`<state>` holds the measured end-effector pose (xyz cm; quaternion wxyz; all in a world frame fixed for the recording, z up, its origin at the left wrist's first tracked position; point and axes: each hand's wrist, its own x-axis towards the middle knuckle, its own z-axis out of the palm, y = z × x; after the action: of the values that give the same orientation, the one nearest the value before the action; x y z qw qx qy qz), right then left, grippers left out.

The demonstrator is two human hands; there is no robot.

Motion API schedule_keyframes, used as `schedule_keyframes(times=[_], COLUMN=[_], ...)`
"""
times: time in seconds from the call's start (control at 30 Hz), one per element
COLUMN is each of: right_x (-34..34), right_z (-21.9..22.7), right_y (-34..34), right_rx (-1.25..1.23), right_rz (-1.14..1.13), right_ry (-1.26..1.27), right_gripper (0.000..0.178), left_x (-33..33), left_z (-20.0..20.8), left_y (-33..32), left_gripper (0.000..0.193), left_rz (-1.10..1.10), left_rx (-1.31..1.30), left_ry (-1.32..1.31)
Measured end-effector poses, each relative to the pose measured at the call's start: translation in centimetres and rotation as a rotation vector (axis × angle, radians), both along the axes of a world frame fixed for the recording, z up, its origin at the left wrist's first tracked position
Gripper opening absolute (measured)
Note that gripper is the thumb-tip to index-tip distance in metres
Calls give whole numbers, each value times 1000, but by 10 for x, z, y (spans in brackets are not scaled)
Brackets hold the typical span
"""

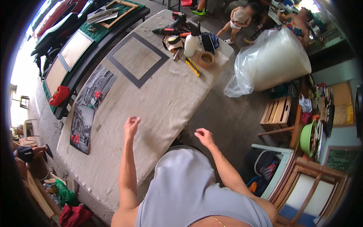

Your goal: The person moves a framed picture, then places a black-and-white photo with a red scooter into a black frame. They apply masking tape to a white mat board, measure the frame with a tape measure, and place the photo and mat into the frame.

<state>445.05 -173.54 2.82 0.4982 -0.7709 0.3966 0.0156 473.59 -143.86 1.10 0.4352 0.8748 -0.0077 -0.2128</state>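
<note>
My left hand [131, 125] is over the cloth-covered table [162, 100], fingers loosely bent and apart, nothing in it. Off the table's near edge, in front of my body, my right hand [205, 136] hangs with its fingers half curled and free of any object. To the left of my left hand lie two black-and-white picture prints with red accents, one a street-scene print [99, 85], the other an arch print [82, 126]. Farther up the table is a dark grey mat frame [138, 83], flat on the cloth.
A cordless drill [166, 31], a white spray bottle [191, 45], a roll of brown tape [206, 59] and a yellow utility knife [193, 67] lie at the table's far end. A big plastic-wrapped roll [280, 60] stands right. Beyond it are a child [241, 17] and another person [298, 23].
</note>
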Motion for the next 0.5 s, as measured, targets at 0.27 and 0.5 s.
schedule_keyframes(times=[0.27, 0.5], right_x=[354, 528], right_z=[63, 36], right_y=[-119, -187], right_rx=[-431, -766], right_rz=[468, 385], right_ry=[-507, 81], right_gripper=[30, 61], left_x=[142, 172], left_z=[0, -2], left_y=[-174, -187], left_gripper=[82, 67], left_rz=[466, 647], left_rx=[547, 593], left_ry=[-83, 70])
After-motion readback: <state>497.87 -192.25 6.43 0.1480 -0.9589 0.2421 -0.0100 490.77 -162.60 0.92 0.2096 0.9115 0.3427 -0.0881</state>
